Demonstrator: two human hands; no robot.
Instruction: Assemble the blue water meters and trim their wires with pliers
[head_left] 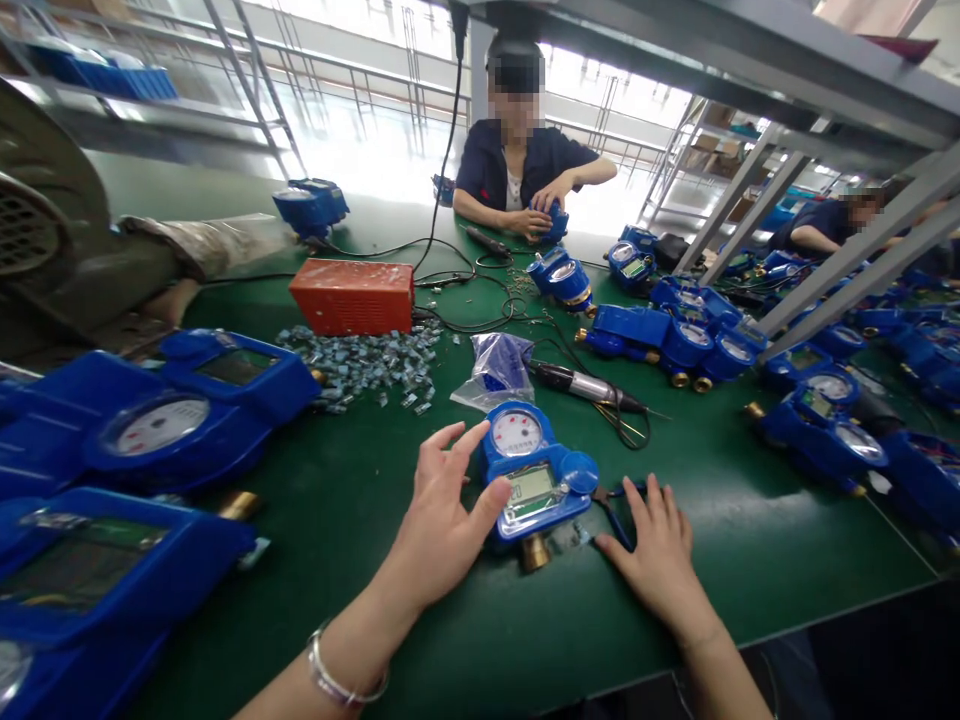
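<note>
A blue water meter with a round dial and a lit display lies in front of me, its brass fitting pointing my way. A round blue cap stands open beside the display. My left hand is open along the meter's left side, the index finger by the dial and the thumb at the display's edge. On the right, my right hand rests on the table with fingers spread around the handles of small pliers. The hand partly hides the pliers, and their jaws lie near the meter.
Large blue meters crowd the left; more meters stand at right. Behind are an electric screwdriver, a plastic bag, small clear parts and an orange box. A co-worker handles a meter opposite.
</note>
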